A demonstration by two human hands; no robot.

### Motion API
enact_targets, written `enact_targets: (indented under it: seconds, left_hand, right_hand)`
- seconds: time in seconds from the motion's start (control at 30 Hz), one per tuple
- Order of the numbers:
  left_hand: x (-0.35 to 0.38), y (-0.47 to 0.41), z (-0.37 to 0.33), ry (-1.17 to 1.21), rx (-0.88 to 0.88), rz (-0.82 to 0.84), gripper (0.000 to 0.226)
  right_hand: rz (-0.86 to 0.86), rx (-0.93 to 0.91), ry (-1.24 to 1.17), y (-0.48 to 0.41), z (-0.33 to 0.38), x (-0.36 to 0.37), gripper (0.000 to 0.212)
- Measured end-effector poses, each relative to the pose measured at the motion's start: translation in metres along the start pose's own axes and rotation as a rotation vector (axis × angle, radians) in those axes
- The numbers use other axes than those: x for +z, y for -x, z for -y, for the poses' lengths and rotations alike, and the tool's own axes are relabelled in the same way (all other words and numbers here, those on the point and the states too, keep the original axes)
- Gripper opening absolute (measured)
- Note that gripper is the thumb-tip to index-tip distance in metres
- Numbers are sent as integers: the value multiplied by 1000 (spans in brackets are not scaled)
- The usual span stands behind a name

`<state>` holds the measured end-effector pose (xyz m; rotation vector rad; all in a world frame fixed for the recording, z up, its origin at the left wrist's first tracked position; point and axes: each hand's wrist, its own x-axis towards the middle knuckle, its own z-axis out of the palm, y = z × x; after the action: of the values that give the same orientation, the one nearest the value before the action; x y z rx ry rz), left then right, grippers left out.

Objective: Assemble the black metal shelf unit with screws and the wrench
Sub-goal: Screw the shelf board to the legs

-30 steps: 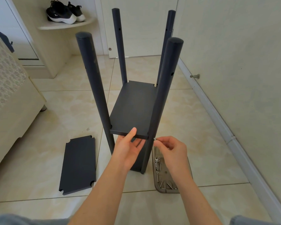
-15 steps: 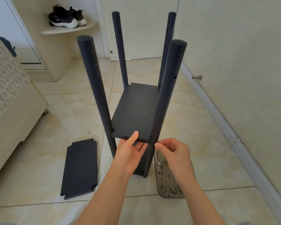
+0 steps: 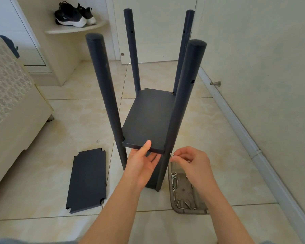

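The near edge of the shelf panel (image 3: pixel 148 120) is pinched by the left hand (image 3: pixel 143 164), thumb on top, fingers mostly hidden underneath. Just right of that grip, a small screw (image 3: pixel 171 154) is held by the fingertips of the right hand (image 3: pixel 192 162), right at the front post (image 3: pixel 181 103); only its head is seen. The tray (image 3: pixel 182 190) below is half covered by that wrist.

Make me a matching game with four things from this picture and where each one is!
Things
1. sneakers
2. screw
3. loose shelf panel
4. raised shelf panel

Places
A. flat on the tile floor
B. pinched by the right hand
C. on the white corner ledge
D. held at its near edge by the left hand

Pairs: 1-C, 2-B, 3-A, 4-D
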<state>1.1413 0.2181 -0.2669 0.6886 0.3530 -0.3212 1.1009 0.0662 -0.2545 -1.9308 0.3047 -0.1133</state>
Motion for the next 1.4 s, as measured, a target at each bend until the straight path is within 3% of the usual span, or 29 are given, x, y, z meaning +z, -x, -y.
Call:
enact_targets:
  seconds: [0.43, 0.67, 0.83, 1.23, 1.4]
  left_hand:
    - [-1, 2, 1, 5, 0, 32, 36]
    - [-3, -2, -1, -2, 20, 7, 37]
    - [-4, -2, -3, -20, 33, 20, 39]
    - [-10, 2, -6, -69, 37, 33, 47]
    - [-11, 2, -8, -94, 49, 37, 47]
  right_hand:
    - [104, 231, -336, 2, -7, 1, 7]
    - [7, 42, -154, 0, -6, 6, 6]
    - [193, -7, -165, 1, -5, 5, 36]
    - [376, -7, -236, 0, -12, 3, 42]
    - [407, -49, -198, -2, -10, 2, 57]
